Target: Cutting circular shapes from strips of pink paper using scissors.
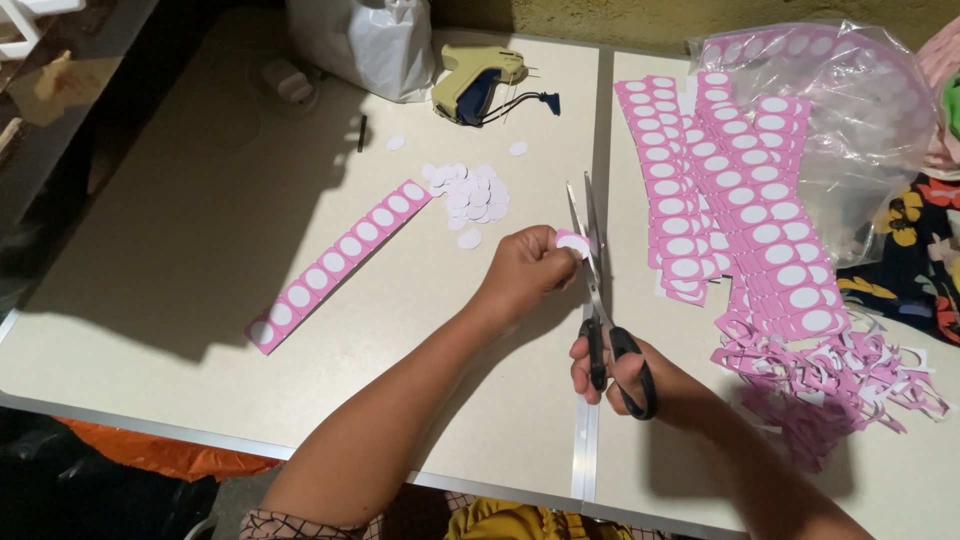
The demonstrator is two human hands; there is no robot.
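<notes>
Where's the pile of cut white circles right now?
In the head view, the white circles lie upper centre on the table, between the pink strip and the scissors.

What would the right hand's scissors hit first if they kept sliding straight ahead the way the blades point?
Probably nothing soon: beyond the scissors in the right hand lies bare table, roughly along its seam. The tagging gun sits slightly left of that line, though depth is unclear.

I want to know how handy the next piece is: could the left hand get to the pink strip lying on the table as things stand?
Probably yes: the pink strip lies bare left of the left hand, nothing between, though its fingers pinch a small paper piece.
</notes>
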